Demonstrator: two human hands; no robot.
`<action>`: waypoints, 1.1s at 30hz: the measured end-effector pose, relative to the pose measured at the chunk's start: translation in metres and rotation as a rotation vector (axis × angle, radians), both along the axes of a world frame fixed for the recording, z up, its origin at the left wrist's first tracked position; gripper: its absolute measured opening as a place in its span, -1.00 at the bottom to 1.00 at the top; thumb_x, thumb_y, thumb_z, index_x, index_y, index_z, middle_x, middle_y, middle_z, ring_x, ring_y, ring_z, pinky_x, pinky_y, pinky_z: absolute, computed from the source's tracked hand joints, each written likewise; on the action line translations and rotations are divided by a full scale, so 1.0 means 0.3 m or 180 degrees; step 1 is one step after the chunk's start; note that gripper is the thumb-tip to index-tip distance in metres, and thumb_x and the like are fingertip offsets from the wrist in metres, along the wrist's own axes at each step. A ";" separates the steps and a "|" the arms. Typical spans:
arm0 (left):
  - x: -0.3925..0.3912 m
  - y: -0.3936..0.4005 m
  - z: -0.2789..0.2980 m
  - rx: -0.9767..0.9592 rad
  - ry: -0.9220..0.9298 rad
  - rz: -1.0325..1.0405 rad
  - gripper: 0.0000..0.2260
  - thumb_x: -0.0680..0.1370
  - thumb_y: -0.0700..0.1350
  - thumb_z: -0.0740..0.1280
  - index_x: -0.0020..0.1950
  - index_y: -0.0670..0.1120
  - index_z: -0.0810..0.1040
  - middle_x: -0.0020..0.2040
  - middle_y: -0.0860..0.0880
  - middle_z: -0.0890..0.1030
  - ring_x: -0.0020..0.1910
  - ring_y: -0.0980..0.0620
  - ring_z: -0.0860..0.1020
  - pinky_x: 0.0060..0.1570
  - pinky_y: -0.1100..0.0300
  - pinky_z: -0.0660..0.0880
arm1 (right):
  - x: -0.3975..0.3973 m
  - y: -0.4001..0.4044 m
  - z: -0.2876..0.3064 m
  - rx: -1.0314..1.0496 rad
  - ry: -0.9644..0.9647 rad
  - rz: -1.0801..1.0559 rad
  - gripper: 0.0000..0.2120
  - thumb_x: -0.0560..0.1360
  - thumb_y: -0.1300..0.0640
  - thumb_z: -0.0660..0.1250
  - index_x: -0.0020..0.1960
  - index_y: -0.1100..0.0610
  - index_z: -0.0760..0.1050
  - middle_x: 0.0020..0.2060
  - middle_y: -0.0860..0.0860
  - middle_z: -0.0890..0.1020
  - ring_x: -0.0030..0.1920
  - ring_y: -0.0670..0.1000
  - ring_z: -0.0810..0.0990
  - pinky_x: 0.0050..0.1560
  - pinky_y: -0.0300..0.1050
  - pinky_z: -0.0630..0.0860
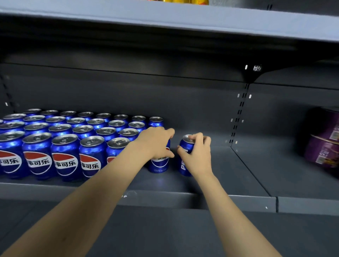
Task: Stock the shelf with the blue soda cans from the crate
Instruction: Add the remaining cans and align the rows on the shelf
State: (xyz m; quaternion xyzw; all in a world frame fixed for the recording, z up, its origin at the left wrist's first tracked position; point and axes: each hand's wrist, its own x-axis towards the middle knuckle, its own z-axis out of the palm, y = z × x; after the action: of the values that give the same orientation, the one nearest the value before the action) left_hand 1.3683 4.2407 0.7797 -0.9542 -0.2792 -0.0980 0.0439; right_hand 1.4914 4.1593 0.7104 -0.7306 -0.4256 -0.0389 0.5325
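I've got a can in each hand on the shelf: left hand grips the can beside the rows, right hand holds the right can upright, gap between

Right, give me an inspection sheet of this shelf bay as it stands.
Surface: dark grey shelf, bare to the right of the cans.
Job's things: block of blue soda cans upright in rows at left; two more cans at its right end, one under each hand; crate not in view.
Clutter: purple packages in the next bay to the right.
Grippers: left hand grips the top of the left can; right hand grips the right can, which stands apart from it.
Cables: nothing seen.
Surroundings: upper shelf overhead with yellow items on it; slotted upright at the back.
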 end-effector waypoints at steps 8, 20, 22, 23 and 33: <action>-0.024 0.058 0.005 -0.0063 -0.0094 -0.0071 -0.67 0.47 -0.03 0.41 0.15 -0.01 0.39 0.04 -0.09 0.55 -0.03 -0.08 0.47 -0.10 0.10 0.40 | -0.045 0.037 -0.015 -0.0097 -0.0021 0.0296 -0.61 0.37 -0.03 0.45 0.05 -0.08 0.30 0.12 -0.07 0.37 0.08 0.04 0.50 0.09 0.05 0.47; 0.029 0.114 0.042 0.0537 0.0506 0.0419 -0.54 0.50 -0.15 0.38 0.39 -0.06 0.38 0.24 -0.13 0.48 0.21 -0.14 0.48 -0.02 0.09 0.44 | -0.026 0.050 -0.034 0.0090 0.0080 0.0542 -0.60 0.38 0.10 0.47 0.10 -0.05 0.34 0.13 -0.09 0.37 0.19 0.01 0.39 0.16 -0.07 0.42; 0.042 0.115 0.059 0.0583 0.0605 0.0340 -0.55 0.48 -0.13 0.40 0.35 -0.09 0.41 0.25 -0.13 0.49 0.21 -0.15 0.48 0.00 0.08 0.45 | -0.024 0.052 -0.037 0.0118 0.0092 0.0555 -0.59 0.38 0.10 0.47 0.10 -0.05 0.34 0.14 -0.08 0.37 0.18 0.01 0.39 0.16 -0.06 0.44; 0.046 0.115 0.063 0.0609 0.0652 0.0299 -0.56 0.47 -0.11 0.41 0.33 -0.09 0.42 0.24 -0.12 0.49 0.20 -0.15 0.48 0.03 0.07 0.45 | -0.025 0.053 -0.039 0.0135 0.0096 0.0551 -0.59 0.38 0.10 0.47 0.10 -0.06 0.34 0.14 -0.07 0.37 0.17 0.00 0.39 0.15 -0.05 0.44; 0.087 0.161 0.029 0.0522 0.0469 0.0310 -0.61 0.51 -0.16 0.37 0.32 -0.10 0.42 0.22 -0.15 0.50 0.20 -0.17 0.47 0.06 0.05 0.44 | -0.030 0.056 -0.048 0.0193 0.0041 0.0470 -0.59 0.37 0.09 0.47 0.11 -0.04 0.35 0.15 -0.08 0.38 0.18 -0.01 0.39 0.16 -0.04 0.43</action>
State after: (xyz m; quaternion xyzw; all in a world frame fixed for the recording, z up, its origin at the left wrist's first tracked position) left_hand 1.3943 4.2889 0.7885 -0.9373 -0.3123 -0.0479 0.1470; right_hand 1.4825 4.1762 0.6961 -0.6810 -0.4735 -0.0078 0.5586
